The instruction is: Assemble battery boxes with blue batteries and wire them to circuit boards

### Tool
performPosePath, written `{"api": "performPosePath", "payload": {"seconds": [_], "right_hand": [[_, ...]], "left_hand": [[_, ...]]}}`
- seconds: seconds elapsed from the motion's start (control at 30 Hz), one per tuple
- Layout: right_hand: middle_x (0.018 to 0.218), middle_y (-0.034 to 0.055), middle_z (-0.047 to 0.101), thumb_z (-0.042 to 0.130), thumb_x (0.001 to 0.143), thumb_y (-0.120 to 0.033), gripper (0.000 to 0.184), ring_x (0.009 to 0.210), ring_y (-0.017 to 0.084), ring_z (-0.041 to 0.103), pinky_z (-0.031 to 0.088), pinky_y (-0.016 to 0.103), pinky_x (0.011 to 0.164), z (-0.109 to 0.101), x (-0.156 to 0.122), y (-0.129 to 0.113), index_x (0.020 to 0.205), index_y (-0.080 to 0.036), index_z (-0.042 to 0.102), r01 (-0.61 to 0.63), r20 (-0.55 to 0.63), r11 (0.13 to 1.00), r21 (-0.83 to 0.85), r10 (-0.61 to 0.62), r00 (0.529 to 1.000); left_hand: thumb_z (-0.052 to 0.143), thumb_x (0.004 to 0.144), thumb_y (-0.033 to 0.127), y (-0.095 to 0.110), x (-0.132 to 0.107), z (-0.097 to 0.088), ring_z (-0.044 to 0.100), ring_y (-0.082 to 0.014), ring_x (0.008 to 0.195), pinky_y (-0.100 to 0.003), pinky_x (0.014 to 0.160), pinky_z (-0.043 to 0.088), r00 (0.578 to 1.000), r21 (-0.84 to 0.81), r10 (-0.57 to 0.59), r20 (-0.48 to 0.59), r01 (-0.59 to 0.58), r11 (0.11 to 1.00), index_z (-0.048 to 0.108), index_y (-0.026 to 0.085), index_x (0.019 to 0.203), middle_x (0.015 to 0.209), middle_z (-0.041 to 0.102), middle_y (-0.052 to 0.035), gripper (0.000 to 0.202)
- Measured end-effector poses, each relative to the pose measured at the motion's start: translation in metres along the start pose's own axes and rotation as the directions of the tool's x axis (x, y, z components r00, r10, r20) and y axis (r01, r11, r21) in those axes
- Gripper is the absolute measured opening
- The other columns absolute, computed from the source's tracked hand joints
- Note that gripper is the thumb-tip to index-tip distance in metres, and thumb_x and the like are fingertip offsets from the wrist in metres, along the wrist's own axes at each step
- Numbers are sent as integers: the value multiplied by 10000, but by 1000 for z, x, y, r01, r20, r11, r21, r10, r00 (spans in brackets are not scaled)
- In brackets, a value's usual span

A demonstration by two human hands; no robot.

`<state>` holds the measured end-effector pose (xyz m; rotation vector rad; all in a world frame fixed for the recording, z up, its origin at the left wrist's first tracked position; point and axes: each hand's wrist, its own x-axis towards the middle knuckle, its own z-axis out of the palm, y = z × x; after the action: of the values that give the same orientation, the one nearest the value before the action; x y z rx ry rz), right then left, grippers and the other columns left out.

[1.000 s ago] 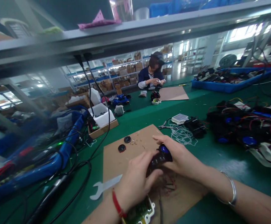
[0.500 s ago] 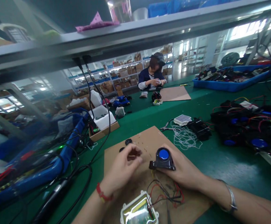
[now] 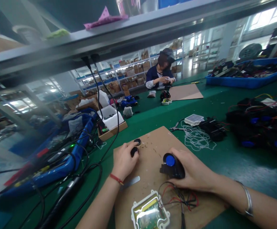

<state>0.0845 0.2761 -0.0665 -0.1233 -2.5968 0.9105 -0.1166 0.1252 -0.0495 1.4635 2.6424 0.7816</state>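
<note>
My right hand is wrapped around a black plastic housing with a round blue face, holding it over the brown board. My left hand is at the board's far left, thumb and fingers closed about a small black round cap. A second black round cap lies just beyond, by the fingertips. Close to me, a white-rimmed case with a green circuit board rests on the brown board. Red and black wires run beside it, below my right hand.
A flat pale strip lies by my left wrist. White cord, pliers and black housings sit to the right. Blue bins and black cables flank the left. A metal shelf crosses overhead; a co-worker sits opposite.
My left hand has moved forward from above the board to the small black caps. My right hand has turned the housing slightly and still holds it. The view has shifted a little.
</note>
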Motion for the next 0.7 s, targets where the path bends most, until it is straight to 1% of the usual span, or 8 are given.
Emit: {"api": "performPosePath", "payload": {"seconds": [0.1,0.17,0.23,0.33,0.4,0.57,0.6,0.7], "right_hand": [[846,55,605,698,659,-373,387,766,211,549,372,306,641,2,0,3,916,-186,476,-3,2,1000,-10,3,1000],[813,43,598,683,681,-404,371,729,196,542,356,289,612,3,0,3,882,-189,457,-7,-4,1000,-5,7,1000],[804,38,595,663,704,-403,353,712,185,539,344,277,593,3,0,1,882,-189,445,-8,-14,1000,8,8,1000],[817,36,594,649,708,-347,325,721,183,548,345,272,597,3,1,-1,904,-189,442,-2,-12,1000,21,2,1000],[816,32,592,654,692,-323,326,723,186,552,345,271,592,2,1,-1,898,-191,438,-8,-4,1000,16,8,1000],[824,50,608,649,706,-381,340,740,209,569,349,279,581,0,-1,-3,899,-188,446,-35,7,999,-28,35,999],[841,63,615,639,720,-393,340,761,220,575,357,287,593,0,-2,-4,914,-182,455,-33,8,999,-42,33,999],[873,91,629,614,748,-383,320,806,243,581,377,317,643,-1,-3,-8,939,-166,477,-4,11,995,-99,5,1000]], "left_hand": [[424,886,215,34,-13,-5,574,-156,885,-283,784,479,994,-161,106,38,-98,982,574,248,1145,988,559,-33,301],[437,876,213,57,-25,-3,564,-153,892,-279,779,484,984,-444,180,-5,-164,881,534,229,1113,1017,536,-41,256],[488,838,191,73,-35,2,550,-166,914,-298,807,479,974,-533,219,-54,-214,818,509,213,1009,1002,522,-47,174],[545,803,154,81,-42,8,530,-183,970,-322,848,456,965,-471,256,-59,-253,845,490,210,880,1021,532,-51,110],[582,798,159,80,-43,8,530,-192,1010,-333,870,446,962,-422,271,-32,-259,869,504,215,888,1062,559,-51,132],[586,825,195,78,-44,2,571,-196,989,-335,855,467,959,-365,282,-28,-272,890,566,212,849,1073,612,-48,36],[591,826,196,78,-44,1,581,-189,949,-325,824,479,962,-362,272,-25,-262,894,578,215,871,1044,619,-44,51],[645,804,205,80,-44,-2,590,-165,828,-302,740,499,967,-356,255,24,-230,906,574,257,1089,962,622,-21,298]]}}
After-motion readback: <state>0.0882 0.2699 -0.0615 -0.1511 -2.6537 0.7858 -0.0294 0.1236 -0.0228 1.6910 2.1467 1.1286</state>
